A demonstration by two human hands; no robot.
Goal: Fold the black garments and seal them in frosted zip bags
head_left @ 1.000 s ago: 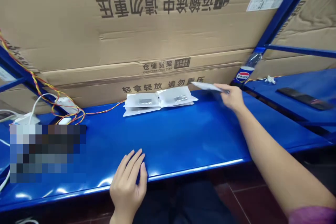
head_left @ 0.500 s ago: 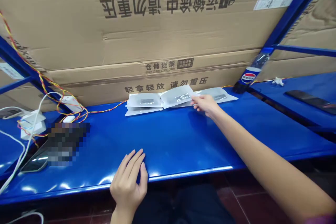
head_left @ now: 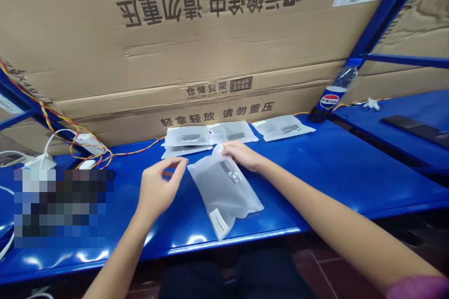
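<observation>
A frosted plastic bag (head_left: 224,191) with a dark item inside and a white label at its near corner lies across the blue shelf (head_left: 315,182). My right hand (head_left: 242,155) grips the bag's far corner. My left hand (head_left: 157,187) hovers just left of the bag, its fingers curved and holding nothing. Behind them, several similar bags lie in a row against the cardboard box, the nearest to my hands being a frosted bag (head_left: 231,131). Another frosted bag (head_left: 282,127) lies at the row's right end.
A large printed cardboard box (head_left: 210,42) stands along the shelf's back. A Pepsi bottle (head_left: 329,99) leans at the right by a blue upright. Twisted red-yellow wires (head_left: 87,149) and a white charger (head_left: 42,162) lie left, beside a pixelated patch (head_left: 63,205). A black remote (head_left: 414,126) lies on the right shelf.
My left hand has risen from the shelf's front edge to beside the bag. My right hand has come back from the row, and the bag now lies nearer me on the shelf.
</observation>
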